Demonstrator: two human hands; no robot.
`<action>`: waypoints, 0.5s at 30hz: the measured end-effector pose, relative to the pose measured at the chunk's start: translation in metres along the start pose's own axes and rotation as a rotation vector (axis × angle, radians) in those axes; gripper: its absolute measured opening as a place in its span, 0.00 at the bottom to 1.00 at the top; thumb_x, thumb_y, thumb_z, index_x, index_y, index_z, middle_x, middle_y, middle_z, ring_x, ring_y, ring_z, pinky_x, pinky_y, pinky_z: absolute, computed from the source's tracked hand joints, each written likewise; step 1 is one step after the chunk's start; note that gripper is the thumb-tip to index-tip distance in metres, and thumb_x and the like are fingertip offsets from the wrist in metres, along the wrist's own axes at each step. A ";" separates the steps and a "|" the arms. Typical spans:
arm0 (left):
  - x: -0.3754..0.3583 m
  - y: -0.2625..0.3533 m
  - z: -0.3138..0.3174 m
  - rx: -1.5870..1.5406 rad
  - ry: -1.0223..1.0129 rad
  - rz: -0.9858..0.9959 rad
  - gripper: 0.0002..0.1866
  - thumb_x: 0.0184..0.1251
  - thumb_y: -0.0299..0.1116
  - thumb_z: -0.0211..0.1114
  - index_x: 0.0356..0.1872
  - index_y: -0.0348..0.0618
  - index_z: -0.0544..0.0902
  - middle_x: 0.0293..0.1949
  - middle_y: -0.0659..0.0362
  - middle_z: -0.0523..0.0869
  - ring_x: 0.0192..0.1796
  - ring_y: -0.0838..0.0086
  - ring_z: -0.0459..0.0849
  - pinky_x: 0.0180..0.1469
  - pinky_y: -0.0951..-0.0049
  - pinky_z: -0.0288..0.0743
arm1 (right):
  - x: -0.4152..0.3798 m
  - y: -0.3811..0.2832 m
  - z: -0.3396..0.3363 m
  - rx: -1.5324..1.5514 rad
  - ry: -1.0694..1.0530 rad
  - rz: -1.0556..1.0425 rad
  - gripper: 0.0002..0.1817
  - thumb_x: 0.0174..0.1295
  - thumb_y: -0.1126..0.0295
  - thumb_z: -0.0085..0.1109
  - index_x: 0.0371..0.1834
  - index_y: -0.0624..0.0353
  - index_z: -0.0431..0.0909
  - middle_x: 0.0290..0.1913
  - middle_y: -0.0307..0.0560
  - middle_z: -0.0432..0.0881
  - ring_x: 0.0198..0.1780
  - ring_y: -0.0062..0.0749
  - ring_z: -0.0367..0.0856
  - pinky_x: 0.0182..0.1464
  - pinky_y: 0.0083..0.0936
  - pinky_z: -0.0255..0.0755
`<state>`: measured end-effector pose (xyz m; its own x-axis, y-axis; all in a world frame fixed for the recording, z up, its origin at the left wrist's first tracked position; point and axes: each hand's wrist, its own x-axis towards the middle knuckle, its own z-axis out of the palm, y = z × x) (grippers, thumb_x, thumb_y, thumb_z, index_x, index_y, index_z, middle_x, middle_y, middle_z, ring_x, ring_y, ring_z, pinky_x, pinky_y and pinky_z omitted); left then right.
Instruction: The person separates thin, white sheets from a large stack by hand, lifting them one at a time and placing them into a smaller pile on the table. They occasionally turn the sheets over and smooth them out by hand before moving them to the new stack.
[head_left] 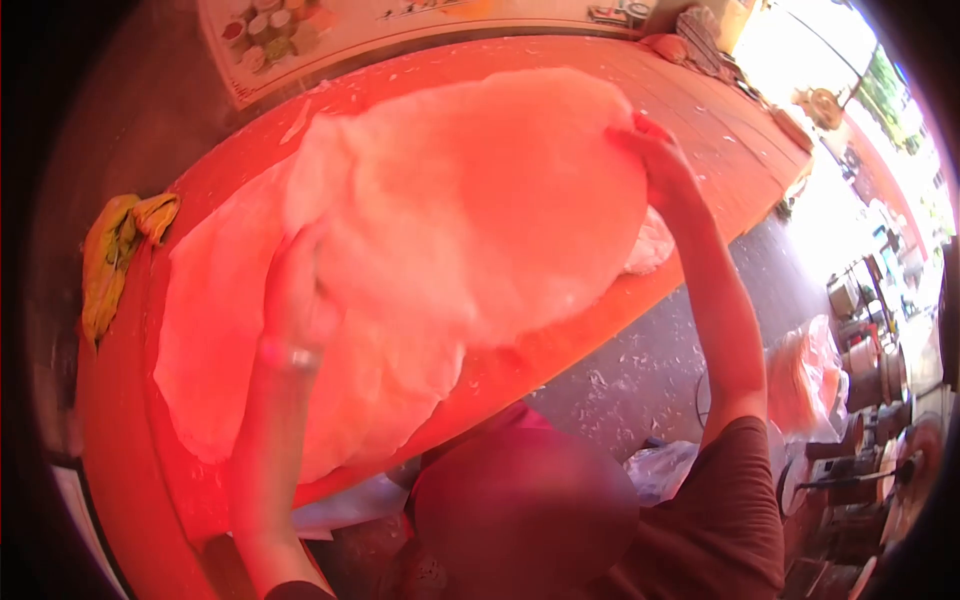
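Observation:
A large, soft, pale sheet that looks like fluffy wadding (540,190) is spread and raised over the table, tinted pink by the light. My right hand (655,155) grips its right edge, with the thumb on top of the sheet. My left hand (300,285), blurred by motion, is closed on its left side; some of the fingers are hidden in the folds. Under and to the left of it lies another pale layer (215,340), flat on the orange-red tabletop (130,420). A bracelet or watch band circles my left wrist.
A yellow cloth (110,255) hangs at the table's left edge. Fluffy scraps litter the tabletop and grey floor (610,370). Clear plastic bags (810,380) stand at the right, near cluttered shelves with pots and a fan (885,475). A printed poster (430,25) is behind the table.

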<state>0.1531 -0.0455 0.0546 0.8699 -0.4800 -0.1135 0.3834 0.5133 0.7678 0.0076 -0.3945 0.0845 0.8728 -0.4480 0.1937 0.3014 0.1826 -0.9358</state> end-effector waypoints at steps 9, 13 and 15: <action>0.185 -0.160 0.079 0.144 -0.329 -0.224 0.09 0.61 0.24 0.57 0.42 0.35 0.76 0.37 0.57 0.81 0.39 0.68 0.81 0.45 0.71 0.77 | 0.017 0.034 -0.202 -0.306 0.414 -0.012 0.09 0.53 0.75 0.61 0.38 0.65 0.78 0.33 0.45 0.82 0.31 0.29 0.81 0.33 0.23 0.77; 0.198 -0.214 0.070 0.468 -0.225 -0.148 0.14 0.61 0.23 0.58 0.48 0.33 0.75 0.41 0.56 0.81 0.41 0.70 0.81 0.46 0.72 0.75 | -0.007 0.095 -0.220 -0.592 0.668 0.120 0.10 0.51 0.74 0.62 0.36 0.67 0.79 0.30 0.43 0.81 0.30 0.26 0.79 0.30 0.23 0.75; 0.195 -0.212 0.071 0.650 -0.172 -0.158 0.15 0.62 0.23 0.57 0.50 0.32 0.74 0.43 0.56 0.80 0.44 0.71 0.80 0.48 0.73 0.74 | -0.007 0.099 -0.222 -0.426 0.695 0.142 0.09 0.51 0.75 0.63 0.35 0.67 0.79 0.30 0.43 0.81 0.28 0.26 0.79 0.30 0.22 0.74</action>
<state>0.2196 -0.2987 -0.0855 0.7371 -0.6472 -0.1946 0.1908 -0.0771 0.9786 -0.0538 -0.5673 -0.0746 0.4132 -0.9101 -0.0301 -0.0870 -0.0066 -0.9962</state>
